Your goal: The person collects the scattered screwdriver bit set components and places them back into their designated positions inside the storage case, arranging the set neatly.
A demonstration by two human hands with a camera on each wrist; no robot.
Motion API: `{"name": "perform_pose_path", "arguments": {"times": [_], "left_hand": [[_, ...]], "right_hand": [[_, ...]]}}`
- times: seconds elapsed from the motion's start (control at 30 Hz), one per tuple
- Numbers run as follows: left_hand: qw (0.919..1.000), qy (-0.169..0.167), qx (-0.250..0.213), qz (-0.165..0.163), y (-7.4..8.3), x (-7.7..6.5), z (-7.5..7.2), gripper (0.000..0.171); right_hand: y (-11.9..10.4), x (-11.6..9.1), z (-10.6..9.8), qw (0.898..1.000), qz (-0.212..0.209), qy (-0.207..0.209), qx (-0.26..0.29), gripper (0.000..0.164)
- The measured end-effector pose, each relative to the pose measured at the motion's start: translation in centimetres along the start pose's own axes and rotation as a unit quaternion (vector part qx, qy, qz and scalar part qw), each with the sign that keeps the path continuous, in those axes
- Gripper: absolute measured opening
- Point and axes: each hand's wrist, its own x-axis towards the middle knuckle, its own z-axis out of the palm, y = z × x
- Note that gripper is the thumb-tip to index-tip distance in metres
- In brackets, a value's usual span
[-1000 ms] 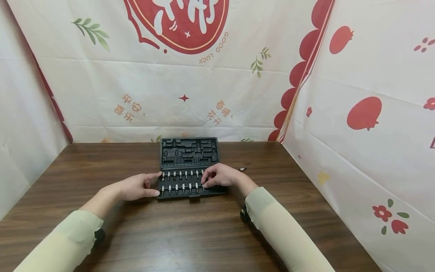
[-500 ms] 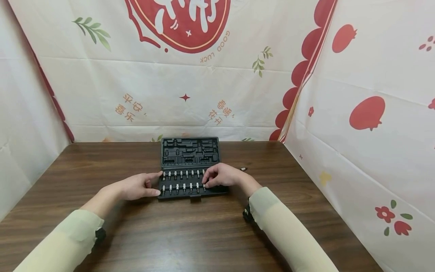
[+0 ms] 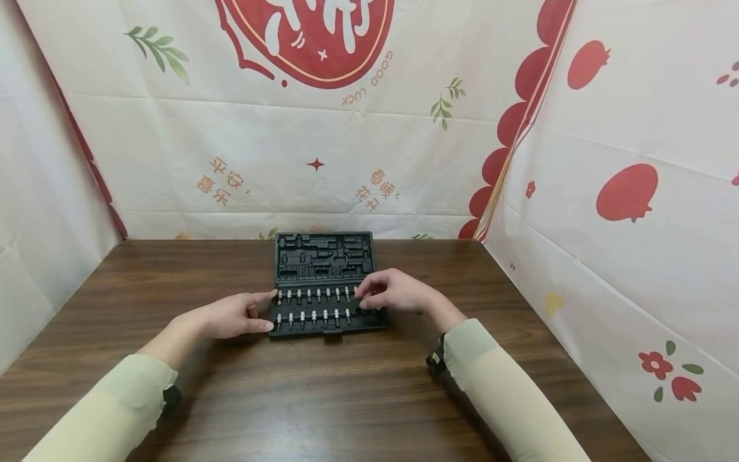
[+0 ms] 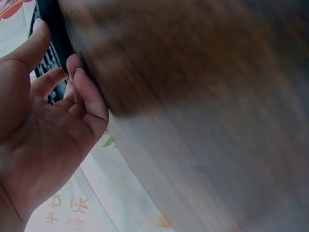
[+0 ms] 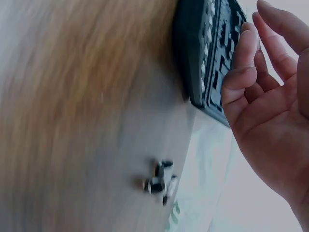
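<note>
A black plastic case (image 3: 330, 332) lies unfolded on the table, its moulded lid (image 3: 324, 256) leaning back. Two rows of silver bit sockets (image 3: 303, 318) stand in its base. At the case's left side, my left hand (image 3: 233, 316) touches the edge with thumb and index finger, the other fingers curled under. My right hand (image 3: 398, 292) hovers over the right end of the base, fingers loosely bent. Nothing shows between its fingertips in the right wrist view. Part of the base's right end is hidden beneath that hand.
A few loose metal pieces (image 5: 161, 182) lie on the table beyond the case's right side, hidden in the head view. Printed cloth (image 3: 254, 128) hangs behind the brown wooden table (image 3: 323, 398) and along both sides.
My right hand has left the right end of the front row of sockets and moved up and to the right. The left hand stays at the case's edge.
</note>
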Motion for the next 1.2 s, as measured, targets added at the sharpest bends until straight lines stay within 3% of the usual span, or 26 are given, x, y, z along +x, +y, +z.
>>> {"name": "perform_pose_path", "arguments": {"times": [0.33, 0.6, 0.93, 1.2], "left_hand": [[1.0000, 0.000, -0.001, 0.002, 0.0, 0.0, 0.0, 0.083], [1.0000, -0.003, 0.002, -0.004, 0.1, 0.1, -0.1, 0.083], [1.0000, -0.002, 0.001, -0.002, 0.1, 0.0, -0.1, 0.084], [1.0000, -0.001, 0.003, 0.002, 0.0, 0.0, 0.0, 0.083]], "right_hand": [[1.7, -2.8, -2.7, 0.998, 0.043, 0.051, 0.020, 0.025], [4.4, -4.5, -4.8, 0.994, 0.064, 0.084, 0.014, 0.036], [6.9, -5.8, -6.8, 0.984, 0.088, 0.152, 0.013, 0.029], [8.9, -5.4, -7.2, 0.985, 0.098, 0.145, 0.015, 0.027]]}}
